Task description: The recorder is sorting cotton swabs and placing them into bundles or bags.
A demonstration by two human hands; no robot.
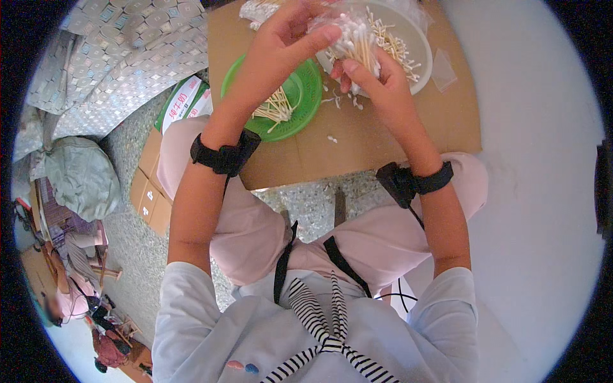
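A bundle of cotton swabs (359,46), in what looks like a clear plastic bag, is held up between both hands over the left part of a white bowl (426,70). My right hand (384,80) is closed round its near end, thumb on top. At its upper left, my left hand (290,39) grips the bag with the thumb stretched along it; its other fingers are partly hidden. Loose swabs (401,51) fill the bowl. Below my left wrist a green plastic basket (311,96) holds a smaller pile of swabs (276,108).
The brown cardboard tabletop (383,140) carries stray cotton bits (332,138) and a small clear bag (445,69). More packed swabs (257,11) lie at the far edge. Cardboard boxes (152,191) stand on the floor at left; a white wall (530,159) rises at right. Other people sit far left.
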